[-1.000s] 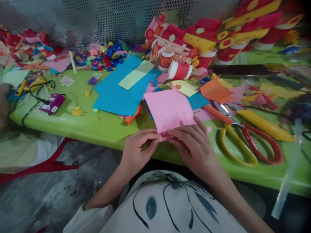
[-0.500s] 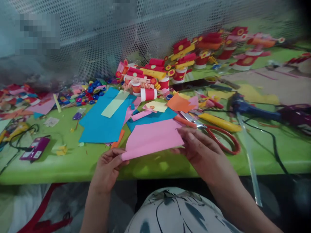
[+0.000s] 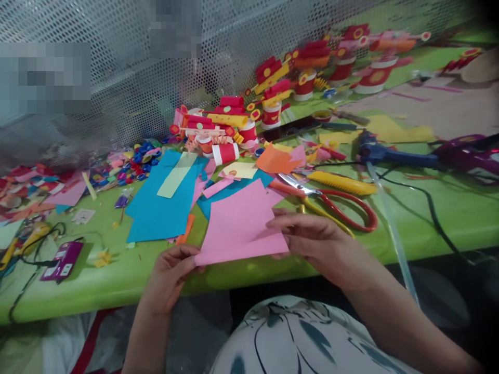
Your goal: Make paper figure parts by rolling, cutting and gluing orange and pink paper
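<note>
A sheet of pink paper [image 3: 240,221] is stretched between my two hands above the table's front edge, its near edge folded or rolled over. My left hand [image 3: 168,275] pinches the left end of that fold. At the right end, my right hand [image 3: 317,239] grips the sheet between thumb and fingers, some of them hidden beneath. Just beyond the right hand lie red-handled scissors [image 3: 346,210] and a yellow cutter knife [image 3: 343,183]. Blue sheets [image 3: 156,208] with a pale green strip [image 3: 177,175] across them lie left of the pink sheet.
Several red cups [image 3: 226,152] with rolled-paper pieces stand at the back along a perforated metal panel [image 3: 128,72]. A blue glue gun [image 3: 397,155] with a clear glue stick lies at right. A purple device [image 3: 62,261] with a cable sits at left on the green table [image 3: 113,275].
The pink sheet has tilted up, showing more of its face. My right hand has shifted left and slightly down along the folded edge. The camera view has turned a little.
</note>
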Action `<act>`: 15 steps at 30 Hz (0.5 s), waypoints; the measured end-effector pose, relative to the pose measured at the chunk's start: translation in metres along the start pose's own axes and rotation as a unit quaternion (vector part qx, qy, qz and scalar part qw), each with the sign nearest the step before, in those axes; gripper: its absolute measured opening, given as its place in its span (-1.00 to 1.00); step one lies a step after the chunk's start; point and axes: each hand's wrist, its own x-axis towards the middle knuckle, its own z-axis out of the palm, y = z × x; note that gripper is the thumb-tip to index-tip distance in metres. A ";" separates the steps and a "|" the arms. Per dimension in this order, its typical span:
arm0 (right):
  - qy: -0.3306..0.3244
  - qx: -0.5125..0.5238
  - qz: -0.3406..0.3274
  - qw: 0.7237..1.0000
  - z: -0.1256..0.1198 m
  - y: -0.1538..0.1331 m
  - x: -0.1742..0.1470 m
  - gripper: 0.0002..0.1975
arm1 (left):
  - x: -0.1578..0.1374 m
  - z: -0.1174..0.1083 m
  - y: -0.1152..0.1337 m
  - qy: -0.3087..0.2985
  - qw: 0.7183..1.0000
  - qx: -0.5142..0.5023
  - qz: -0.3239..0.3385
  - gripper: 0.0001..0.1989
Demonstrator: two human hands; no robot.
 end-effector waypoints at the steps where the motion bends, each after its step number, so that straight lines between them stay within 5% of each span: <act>1: 0.002 -0.024 -0.012 1.000 -0.001 0.000 0.000 -0.84 | 0.001 0.001 0.000 -0.003 1.000 0.007 -0.003 -0.71; 5: 0.014 -0.041 -0.034 0.998 -0.002 0.002 0.003 -0.91 | 0.001 0.004 0.000 -0.001 1.000 0.016 0.011 -0.70; 11: 0.119 0.004 -0.009 0.993 -0.004 0.009 0.006 -0.77 | -0.001 0.011 -0.005 -0.043 0.997 0.038 0.058 -0.74; 15: 0.117 -0.016 -0.010 0.993 -0.006 0.011 0.007 -0.77 | -0.002 0.015 -0.003 -0.045 0.997 -0.008 0.055 -0.75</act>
